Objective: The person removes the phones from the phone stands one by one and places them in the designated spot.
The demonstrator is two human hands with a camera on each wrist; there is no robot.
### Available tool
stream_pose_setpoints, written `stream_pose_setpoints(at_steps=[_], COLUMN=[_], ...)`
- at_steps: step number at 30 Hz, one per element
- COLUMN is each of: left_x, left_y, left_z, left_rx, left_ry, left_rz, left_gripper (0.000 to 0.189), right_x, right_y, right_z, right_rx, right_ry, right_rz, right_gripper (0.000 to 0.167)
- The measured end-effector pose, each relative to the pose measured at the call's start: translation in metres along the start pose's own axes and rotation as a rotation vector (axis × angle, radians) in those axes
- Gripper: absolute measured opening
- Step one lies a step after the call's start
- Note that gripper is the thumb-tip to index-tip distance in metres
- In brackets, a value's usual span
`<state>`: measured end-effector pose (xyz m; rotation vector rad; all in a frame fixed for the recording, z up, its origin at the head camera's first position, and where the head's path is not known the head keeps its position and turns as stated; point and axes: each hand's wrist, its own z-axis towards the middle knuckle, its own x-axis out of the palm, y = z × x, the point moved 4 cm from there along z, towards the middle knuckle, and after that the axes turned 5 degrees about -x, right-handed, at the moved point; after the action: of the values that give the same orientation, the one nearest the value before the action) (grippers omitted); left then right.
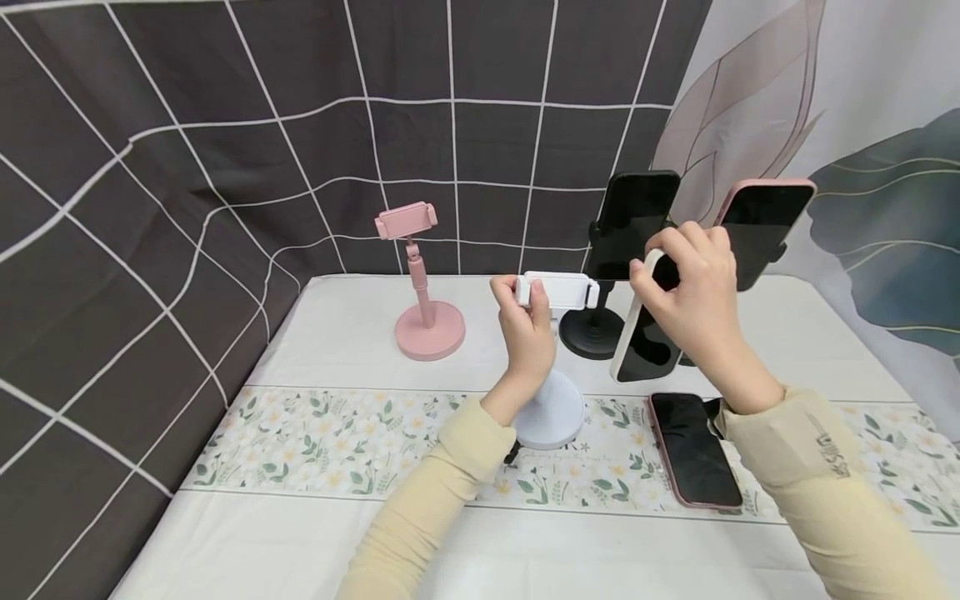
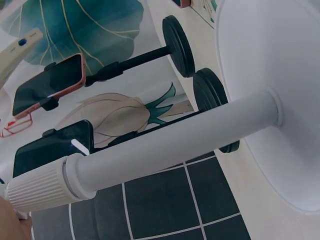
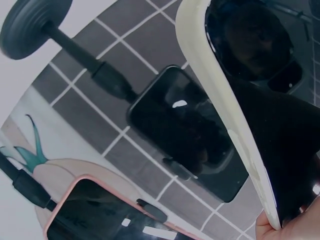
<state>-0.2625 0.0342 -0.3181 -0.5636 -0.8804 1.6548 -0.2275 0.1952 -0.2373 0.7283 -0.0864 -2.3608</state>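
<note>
My left hand [image 1: 527, 342] grips the clamp head of a white phone stand [image 1: 566, 292], thumb across its front. The stand's round base [image 1: 550, 421] is on the table, and its pole [image 2: 185, 139] shows from below in the left wrist view. Up to the right, my right hand [image 1: 701, 292] pinches a phone with a white edge [image 1: 645, 354] by its upper end. The phone is tilted, dark screen in sight, a short way right of the white clamp. In the right wrist view this phone's pale edge [image 3: 227, 107] runs down to the fingertips.
Behind stand a black phone [image 1: 633, 218] and a pink-edged phone [image 1: 765, 218] on black stands. A pink phone stand [image 1: 425, 292] is at the back left. Another pink-edged phone [image 1: 693, 450] lies flat under my right forearm. A dark gridded cloth [image 1: 300, 150] hangs behind the table.
</note>
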Motion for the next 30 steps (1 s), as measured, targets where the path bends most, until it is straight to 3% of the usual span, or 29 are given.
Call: stream_pose_setpoints(at_steps=[16,30], left_x=[-0.004,-0.004], left_y=[0.001,0.002], left_z=[0.000,0.001], left_rx=[0.017,-0.007], left_ry=[0.059,0.080], left_rz=[-0.010,-0.008], left_gripper=[0.014,0.012], right_x=[-0.003,-0.008], right_y=[-0.037,-0.070], right_z=[-0.027,-0.048], right_rx=[0.017,0.031], right_ry=[0.142,0.262], right_rz=[-0.122,-0.191], right_gripper=[0.012,0.013])
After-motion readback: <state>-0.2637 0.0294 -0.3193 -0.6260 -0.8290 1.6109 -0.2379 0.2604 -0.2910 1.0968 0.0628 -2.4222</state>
